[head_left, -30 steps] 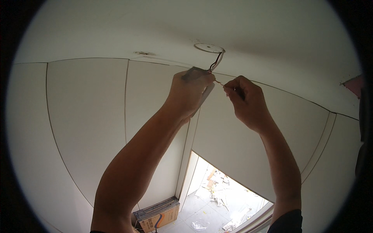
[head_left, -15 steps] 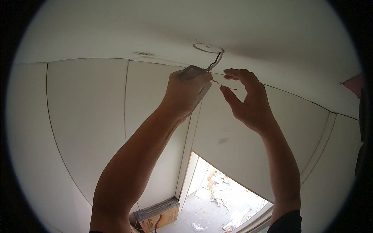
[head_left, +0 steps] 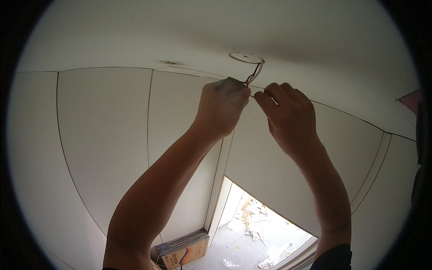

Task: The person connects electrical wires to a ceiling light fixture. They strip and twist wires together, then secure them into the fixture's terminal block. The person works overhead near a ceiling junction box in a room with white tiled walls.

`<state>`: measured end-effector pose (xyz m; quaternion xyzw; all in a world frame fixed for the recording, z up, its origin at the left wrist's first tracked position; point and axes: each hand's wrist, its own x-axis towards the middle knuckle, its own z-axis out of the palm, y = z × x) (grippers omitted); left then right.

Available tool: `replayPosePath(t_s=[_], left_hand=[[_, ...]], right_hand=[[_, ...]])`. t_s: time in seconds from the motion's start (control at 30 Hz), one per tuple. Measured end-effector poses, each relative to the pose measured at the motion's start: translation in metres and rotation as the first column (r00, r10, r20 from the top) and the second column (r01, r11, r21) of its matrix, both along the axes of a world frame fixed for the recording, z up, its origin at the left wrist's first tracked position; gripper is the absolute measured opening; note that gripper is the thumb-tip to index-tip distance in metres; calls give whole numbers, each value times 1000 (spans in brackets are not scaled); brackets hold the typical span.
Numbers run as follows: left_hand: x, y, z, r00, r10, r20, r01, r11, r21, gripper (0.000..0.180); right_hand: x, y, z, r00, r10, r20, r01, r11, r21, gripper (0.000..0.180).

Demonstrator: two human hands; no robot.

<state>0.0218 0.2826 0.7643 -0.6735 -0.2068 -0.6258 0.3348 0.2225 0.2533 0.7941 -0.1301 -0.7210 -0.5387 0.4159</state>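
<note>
Overhead, thin electric wires (head_left: 259, 73), one dark and one pale, hang from the edge of a round white disc (head_left: 245, 57) in the ceiling. My left hand (head_left: 221, 108) is closed on the wires just below it. Something dark (head_left: 234, 83) shows at the top of that hand; I cannot make out its kind. Close by on the right, my right hand (head_left: 290, 110) is closed in a pinch on the thin copper-coloured end of a wire. A short stretch of it spans the small gap between both hands. The fingers hide the rest.
Pale wall panels (head_left: 108, 135) meet the ceiling behind my hands. Below is a doorway with scraps (head_left: 254, 220) scattered over a tiled floor (head_left: 225, 249). A brown carton (head_left: 186, 253) stands by the door frame. A reddish patch (head_left: 410, 101) shows at the far right.
My right hand was spread beside the wavy copper wire end; now its fingers have closed on it. My left hand keeps its grip, and the view has shifted slightly.
</note>
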Motion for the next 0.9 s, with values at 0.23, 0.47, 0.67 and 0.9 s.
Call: replayPosePath(t_s=[0.23, 0.47, 0.67, 0.9], left_hand=[[-4, -6, 1, 901, -400, 166, 430, 869, -243, 11], [7, -42, 13, 650, -366, 666, 757, 381, -530, 18], [9, -44, 10, 565, -404, 719, 824, 310, -474, 19], [12, -47, 10, 542, -429, 723, 840, 287, -460, 21]], right_hand=[[2, 3, 27, 973, 201, -109, -216, 650, -728, 13], [15, 35, 34, 840, 406, -360, -339, -126, -932, 26], [7, 46, 13, 893, 441, -92, -435, 787, -437, 9], [7, 35, 14, 960, 242, 139, -266, 943, 198, 27]])
